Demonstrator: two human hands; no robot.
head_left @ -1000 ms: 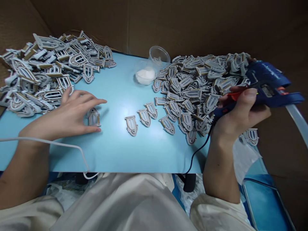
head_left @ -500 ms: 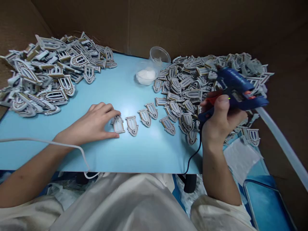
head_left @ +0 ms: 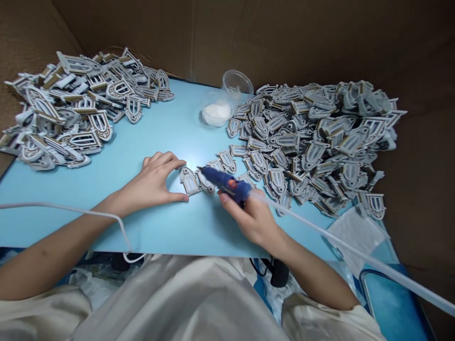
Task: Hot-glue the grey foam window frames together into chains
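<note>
Ten o'clock: heap point(head_left: 85, 113) of pale grey arched pieces, brown-edged, scrolled relief. Centre: matching arched frame point(head_left: 190, 181) flat on smooth blue tabletop point(head_left: 149, 142); next, blue plastic glue gun point(head_left: 227, 184) with translucent stick point(head_left: 341, 245). Left hand point(head_left: 154, 182): thumb and fingers spread around arched frame, can't tell if pinching; frame at its three o'clock. Right hand point(head_left: 256, 220) clamped on glue gun, frame at its ten o'clock, nozzle point(head_left: 200, 168) just beside frame. Versus half a second ago: frame shifted right, gun swung in from over two o'clock heap point(head_left: 313, 123).

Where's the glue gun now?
Head view, centre: the glue gun is in the right hand, its nozzle just right of the arched frame by the left hand.
</note>
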